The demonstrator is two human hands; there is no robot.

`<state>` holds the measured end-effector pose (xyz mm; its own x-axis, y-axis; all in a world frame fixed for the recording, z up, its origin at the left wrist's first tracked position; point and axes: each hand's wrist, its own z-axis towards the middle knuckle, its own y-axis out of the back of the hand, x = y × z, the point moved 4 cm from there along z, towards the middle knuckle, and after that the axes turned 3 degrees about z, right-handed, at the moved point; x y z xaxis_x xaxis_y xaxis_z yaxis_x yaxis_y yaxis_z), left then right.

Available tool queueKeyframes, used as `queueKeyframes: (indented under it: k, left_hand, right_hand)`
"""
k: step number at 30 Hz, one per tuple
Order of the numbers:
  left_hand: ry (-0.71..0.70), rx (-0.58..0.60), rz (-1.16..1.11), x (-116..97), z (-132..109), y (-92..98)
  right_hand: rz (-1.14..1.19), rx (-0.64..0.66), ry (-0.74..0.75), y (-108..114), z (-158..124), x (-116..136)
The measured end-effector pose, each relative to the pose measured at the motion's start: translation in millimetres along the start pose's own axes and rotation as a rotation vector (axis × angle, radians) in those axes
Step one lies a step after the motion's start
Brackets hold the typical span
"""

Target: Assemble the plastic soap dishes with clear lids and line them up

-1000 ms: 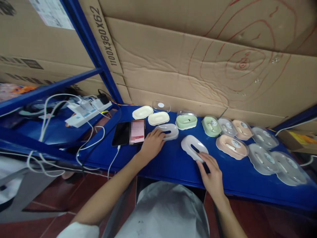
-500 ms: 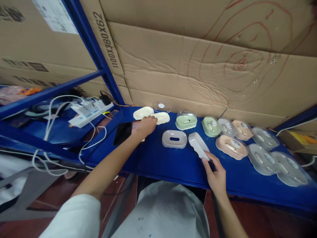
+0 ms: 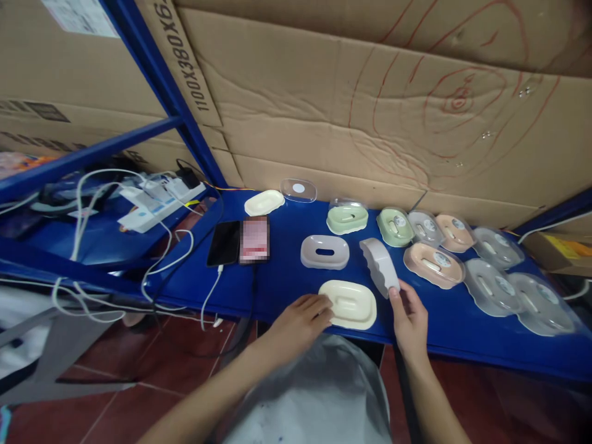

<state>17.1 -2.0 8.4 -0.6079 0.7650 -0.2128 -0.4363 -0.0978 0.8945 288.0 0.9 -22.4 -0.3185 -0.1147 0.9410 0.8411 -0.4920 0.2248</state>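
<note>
My left hand (image 3: 300, 320) grips the left end of a cream oval soap dish tray (image 3: 355, 304) at the table's front edge. My right hand (image 3: 411, 317) pinches the near end of a pale grey soap dish shell (image 3: 379, 266), which is tilted on its side with its wavy rim showing. Between the hands and farther back, a grey oval soap dish part (image 3: 325, 253) with a slot lies flat. Another cream tray (image 3: 264, 202) lies at the back left, beside a clear lid (image 3: 298, 190) with a white round sticker.
Several lidded soap dishes in peach (image 3: 435, 268), green (image 3: 394, 227) and grey (image 3: 493, 287) fill the right side. A green dish (image 3: 346, 217) stands at the back. Two phones lie left, one black (image 3: 224, 243), one lit (image 3: 254, 239). White cables and a power strip (image 3: 160, 206) are farther left.
My left hand has brought one cream tray from the back left to the front edge. My right hand still holds the grey shell, now turned more upright and slightly right.
</note>
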Motion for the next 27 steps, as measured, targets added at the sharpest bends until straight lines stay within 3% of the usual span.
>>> queueKeyframes:
  k: [3, 8, 12, 17, 21, 24, 27]
  left_hand:
    - [0.01, -0.07, -0.048, 8, 0, -7.5]
    - [0.136, -0.216, -0.02, 25, -4, -1.8]
    - [0.074, -0.194, 0.021, 27, -6, -4.8]
    - [0.002, -0.15, -0.036, 28, -7, -9.1]
    - [0.045, -0.156, -0.064, 39, -2, 0.8]
    - [0.155, -0.178, 0.016, 64, 15, 14.4]
    - [0.236, -0.154, 0.122, 101, 50, 30.8]
  right_hand:
    - [-0.082, 0.143, 0.176, -5, -5, 9]
    - [-0.286, 0.453, 0.55, -22, -21, 33]
    - [-0.447, 0.599, 0.695, -35, -30, 40]
    - [-0.542, 0.617, 0.767, -42, -32, 39]
    - [-0.596, 0.563, 0.773, -40, -31, 36]
    - [-0.602, 0.545, 0.759, -39, -29, 35]
    - [-0.596, 0.568, 0.735, -40, -28, 34]
